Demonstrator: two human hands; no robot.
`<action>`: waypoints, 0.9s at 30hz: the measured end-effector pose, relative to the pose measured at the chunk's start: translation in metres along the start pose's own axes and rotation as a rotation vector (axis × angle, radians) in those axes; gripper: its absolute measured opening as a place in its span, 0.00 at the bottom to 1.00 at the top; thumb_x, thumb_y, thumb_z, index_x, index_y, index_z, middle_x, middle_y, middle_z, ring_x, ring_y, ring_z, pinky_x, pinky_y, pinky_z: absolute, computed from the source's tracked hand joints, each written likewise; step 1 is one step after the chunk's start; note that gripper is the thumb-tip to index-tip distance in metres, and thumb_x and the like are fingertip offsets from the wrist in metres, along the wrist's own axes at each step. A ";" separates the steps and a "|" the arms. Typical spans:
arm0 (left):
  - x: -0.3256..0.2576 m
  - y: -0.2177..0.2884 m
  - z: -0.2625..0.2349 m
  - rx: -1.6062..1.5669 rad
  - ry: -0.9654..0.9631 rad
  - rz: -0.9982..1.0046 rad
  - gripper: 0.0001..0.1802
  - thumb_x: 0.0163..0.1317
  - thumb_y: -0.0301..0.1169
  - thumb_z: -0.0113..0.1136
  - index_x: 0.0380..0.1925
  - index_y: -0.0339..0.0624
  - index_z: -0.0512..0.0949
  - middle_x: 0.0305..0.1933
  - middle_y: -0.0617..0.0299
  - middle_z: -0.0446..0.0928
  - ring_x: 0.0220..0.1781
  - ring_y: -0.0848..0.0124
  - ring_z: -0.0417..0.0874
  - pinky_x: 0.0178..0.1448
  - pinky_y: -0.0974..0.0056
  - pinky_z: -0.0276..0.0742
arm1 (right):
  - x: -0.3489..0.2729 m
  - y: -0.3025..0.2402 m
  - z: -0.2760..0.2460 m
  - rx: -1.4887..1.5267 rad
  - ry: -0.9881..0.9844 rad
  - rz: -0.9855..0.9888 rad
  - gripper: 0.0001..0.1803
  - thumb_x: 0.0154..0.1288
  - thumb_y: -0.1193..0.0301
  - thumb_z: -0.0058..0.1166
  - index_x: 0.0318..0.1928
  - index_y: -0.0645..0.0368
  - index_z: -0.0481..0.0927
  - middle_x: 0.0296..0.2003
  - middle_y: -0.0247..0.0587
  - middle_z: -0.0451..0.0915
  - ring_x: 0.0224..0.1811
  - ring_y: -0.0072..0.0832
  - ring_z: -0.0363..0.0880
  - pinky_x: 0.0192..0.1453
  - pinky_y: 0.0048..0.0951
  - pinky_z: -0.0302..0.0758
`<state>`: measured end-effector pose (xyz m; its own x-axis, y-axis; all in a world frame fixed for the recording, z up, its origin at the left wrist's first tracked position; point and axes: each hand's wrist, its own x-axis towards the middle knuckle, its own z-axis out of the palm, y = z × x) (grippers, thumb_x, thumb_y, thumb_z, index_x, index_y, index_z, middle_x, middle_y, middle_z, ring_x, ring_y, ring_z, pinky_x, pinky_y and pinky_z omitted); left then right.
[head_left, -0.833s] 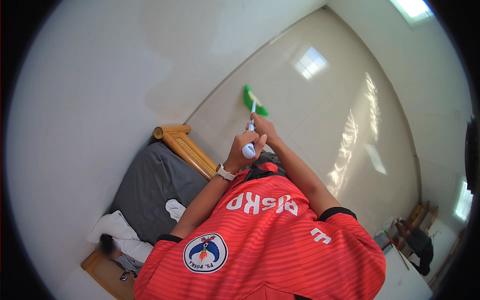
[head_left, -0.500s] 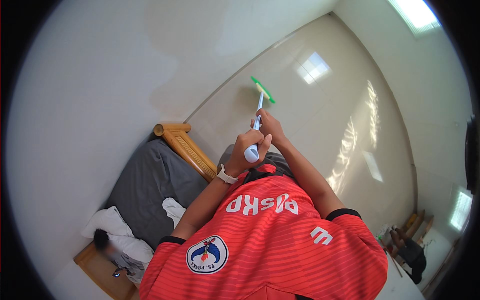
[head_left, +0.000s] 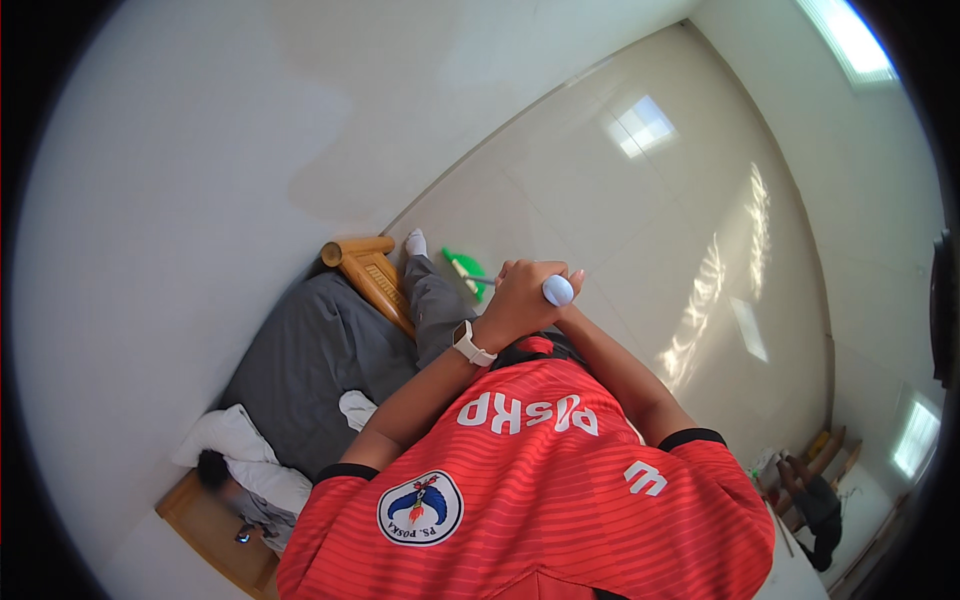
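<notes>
Both of my hands grip the white handle of a broom. Its rounded white top sticks out between them. My left hand, with a white watch on the wrist, wraps the handle just under the top. My right hand is pressed against it from the right and is mostly hidden, with only fingertips showing. The broom's green head rests on the pale tiled floor, close to my foot in a white sock and my grey trouser leg.
A bed with a grey sheet and a wooden footboard stands against the white wall on my left. A white pillow and white cloth lie at its head. A person in dark clothes sits at the lower right.
The broom's green head has come back from far out on the floor to beside my foot. My hands have lowered and drawn in with the handle.
</notes>
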<state>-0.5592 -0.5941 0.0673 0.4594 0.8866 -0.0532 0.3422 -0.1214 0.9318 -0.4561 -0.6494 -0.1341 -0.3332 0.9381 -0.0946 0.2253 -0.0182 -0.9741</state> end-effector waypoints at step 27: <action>0.032 -0.071 -0.007 -0.173 -0.078 0.329 0.19 0.64 0.31 0.65 0.17 0.36 0.70 0.18 0.54 0.71 0.19 0.59 0.73 0.28 0.59 0.67 | 0.067 -0.007 -0.060 -0.496 0.445 0.291 0.18 0.66 0.58 0.62 0.48 0.57 0.77 0.39 0.44 0.80 0.41 0.45 0.82 0.41 0.42 0.77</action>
<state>-0.5747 -0.5538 0.0015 0.5850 0.7754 0.2379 0.0255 -0.3107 0.9501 -0.4255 -0.5657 -0.1209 0.1839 0.9729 -0.1402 0.6716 -0.2285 -0.7048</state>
